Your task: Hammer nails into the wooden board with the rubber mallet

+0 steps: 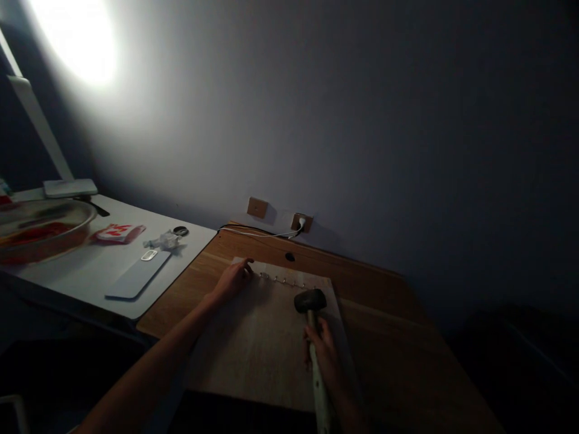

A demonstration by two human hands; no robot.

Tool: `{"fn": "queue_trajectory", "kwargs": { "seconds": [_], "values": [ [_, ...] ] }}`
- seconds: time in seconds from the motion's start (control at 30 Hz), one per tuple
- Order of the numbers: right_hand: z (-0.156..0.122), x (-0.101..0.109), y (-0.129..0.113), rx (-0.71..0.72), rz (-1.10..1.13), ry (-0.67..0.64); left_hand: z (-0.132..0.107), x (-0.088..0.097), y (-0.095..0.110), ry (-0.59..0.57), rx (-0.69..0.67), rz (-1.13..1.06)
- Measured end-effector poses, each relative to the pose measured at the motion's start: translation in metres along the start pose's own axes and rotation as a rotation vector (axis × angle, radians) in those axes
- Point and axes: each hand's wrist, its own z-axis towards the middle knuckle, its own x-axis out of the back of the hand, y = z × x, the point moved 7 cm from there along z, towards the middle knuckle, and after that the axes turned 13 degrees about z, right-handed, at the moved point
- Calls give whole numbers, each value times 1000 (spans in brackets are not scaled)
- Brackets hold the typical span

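Observation:
A pale wooden board [257,337] lies on a brown wooden desk [389,343]. A row of small metal pieces [283,280], perhaps nails or hooks, stands along the board's far edge. My right hand [322,352] is closed round the light handle of a mallet, whose black head [310,300] hovers just behind that row. My left hand [233,279] rests on the board's far left corner, fingers curled over the edge near the first metal piece.
A white table [90,271] adjoins on the left, carrying a glass bowl [40,232], a red-and-white packet [116,232], crumpled wrapping [163,242], a flat grey slab [138,274] and a lamp base [70,188]. A white cable [262,234] runs to a wall socket [301,222]. The room is dim.

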Motion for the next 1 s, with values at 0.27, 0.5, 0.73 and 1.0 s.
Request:
{"fn": "queue_trajectory", "kwargs": {
  "seconds": [0.27, 0.5, 0.73, 1.0],
  "values": [
    [13, 15, 3, 60, 129, 95, 1, 1, 0, 3, 1, 34],
    [19, 16, -7, 260, -124, 79, 1, 5, 7, -5, 7, 60],
    [17, -4, -19, 391, -324, -71, -12, 9, 5, 67, -41, 133],
    [2, -13, -21, 617, -774, 46, -83, 32, 3, 181, -119, 549]
  ]
}}
